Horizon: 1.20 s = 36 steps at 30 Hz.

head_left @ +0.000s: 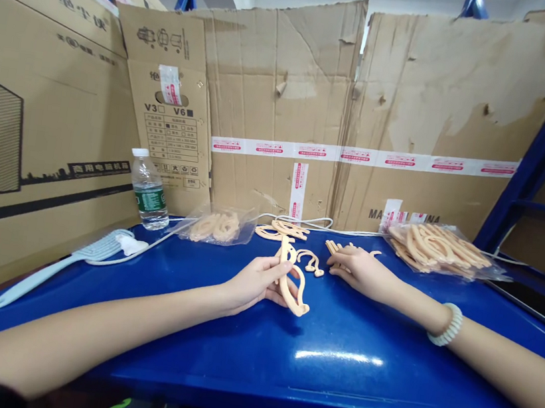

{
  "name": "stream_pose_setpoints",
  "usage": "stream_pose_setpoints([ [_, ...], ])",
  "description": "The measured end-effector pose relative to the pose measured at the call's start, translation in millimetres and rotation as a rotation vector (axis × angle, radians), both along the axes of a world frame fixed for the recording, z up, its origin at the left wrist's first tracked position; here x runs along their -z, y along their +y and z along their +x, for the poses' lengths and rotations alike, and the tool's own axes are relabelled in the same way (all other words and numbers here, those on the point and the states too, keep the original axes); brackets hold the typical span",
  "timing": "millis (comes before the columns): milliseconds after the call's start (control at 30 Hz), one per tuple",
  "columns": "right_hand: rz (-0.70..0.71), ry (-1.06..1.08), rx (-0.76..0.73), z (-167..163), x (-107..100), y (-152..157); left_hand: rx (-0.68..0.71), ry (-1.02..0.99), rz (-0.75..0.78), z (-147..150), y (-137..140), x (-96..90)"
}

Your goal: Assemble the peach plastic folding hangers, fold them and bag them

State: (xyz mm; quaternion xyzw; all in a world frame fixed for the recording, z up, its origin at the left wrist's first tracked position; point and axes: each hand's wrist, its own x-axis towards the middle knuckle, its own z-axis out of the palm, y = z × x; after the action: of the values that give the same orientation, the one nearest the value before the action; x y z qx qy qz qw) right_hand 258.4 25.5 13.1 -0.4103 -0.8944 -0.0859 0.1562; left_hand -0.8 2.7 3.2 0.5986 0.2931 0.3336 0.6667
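Note:
Between the thumb and fingers of my left hand [262,280] are beige curved plastic pieces [293,297], held upright just above the blue tabletop; how many is hard to tell. My right hand [359,269] rests at a small group of thin beige strips [332,246], its fingers bent together over them. What lies under those fingers is hidden. Between the two hands lie small hook-shaped beige pieces [312,263] with rounded ends. Behind my left hand, more flat beige curved pieces [281,231] are stacked on the table.
Clear bags of beige parts lie at the back left [216,227] and back right [435,247]. A water bottle [149,194] and a light-blue brush [69,261] are on the left. A white cable [173,234] crosses the blue table [242,360]. Cardboard [276,97] walls the back.

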Motion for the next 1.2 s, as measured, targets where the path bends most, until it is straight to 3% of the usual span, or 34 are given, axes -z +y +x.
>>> stream_pose_setpoints([
  [167,0.106,0.092,-0.038,-8.6,-0.1,-12.9,-0.063,0.025,0.041,1.9,-0.6,1.4],
  [267,0.222,0.165,-0.228,-27.6,-1.9,-37.2,-0.056,0.042,0.138,2.3,-1.9,4.3],
  [333,0.254,0.082,-0.376,-39.8,-3.6,-53.9,-0.028,0.062,0.209,2.4,-2.9,6.6],
  [400,0.294,0.012,-0.43,-47.0,-5.0,-64.9,-0.011,0.081,0.25,2.6,-3.5,8.5],
  [533,0.356,-0.055,-0.409,-46.8,-6.9,-66.3,-0.033,0.074,0.273,3.1,-3.1,8.9],
  [700,0.334,-0.059,-0.367,-43.0,-7.8,-61.4,-0.099,0.045,0.371,2.6,-6.0,4.9],
  [867,0.18,0.1,-0.292,-43.5,-10.5,-65.0,-0.138,0.036,0.485,0.0,-12.0,4.2],
  [1000,-0.055,0.348,-0.24,-44.4,-15.8,-65.7,-0.224,0.067,0.579,-2.4,-15.4,3.6],
  [1100,-0.286,0.567,-0.292,-45.1,-19.2,-67.3,-0.264,0.146,0.698,-3.5,-17.0,1.6],
  [1200,-0.496,0.637,-0.385,-45.6,-20.8,-70.4,-0.258,0.206,0.751,-3.9,-19.0,-0.5],
])
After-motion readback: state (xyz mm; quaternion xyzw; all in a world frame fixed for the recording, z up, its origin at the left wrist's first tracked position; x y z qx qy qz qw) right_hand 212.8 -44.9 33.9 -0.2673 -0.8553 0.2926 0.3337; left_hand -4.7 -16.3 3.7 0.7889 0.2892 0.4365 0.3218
